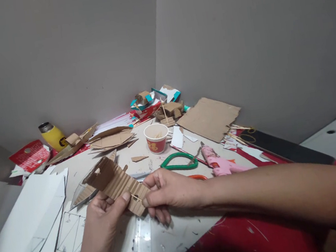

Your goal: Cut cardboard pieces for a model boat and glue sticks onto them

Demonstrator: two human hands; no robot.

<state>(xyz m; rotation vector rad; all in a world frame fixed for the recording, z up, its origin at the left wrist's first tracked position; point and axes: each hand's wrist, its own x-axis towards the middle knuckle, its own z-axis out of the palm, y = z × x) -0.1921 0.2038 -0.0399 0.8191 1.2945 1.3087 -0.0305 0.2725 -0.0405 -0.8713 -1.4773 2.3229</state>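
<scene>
Between my two hands is a folded piece of corrugated cardboard (119, 182), its ridged side facing me and one flap standing up at the far left end. A short thin stick lies across a small dark hole near its right end. My left hand (107, 216) grips the lower left edge, thumb on top by the hole. My right hand (167, 190) pinches the right end between thumb and fingers. Just beyond my hands are green-handled scissors (179, 161), partly hidden. A clear ruler (142, 245) lies beneath.
A pink glue gun (219, 162) rests at the right. Behind stands a paper cup (156, 138) with thin sticks. Cardboard sheets (208, 118) and scraps lie at the back, near a yellow bottle (53, 136). White papers (29, 223) cover the left side.
</scene>
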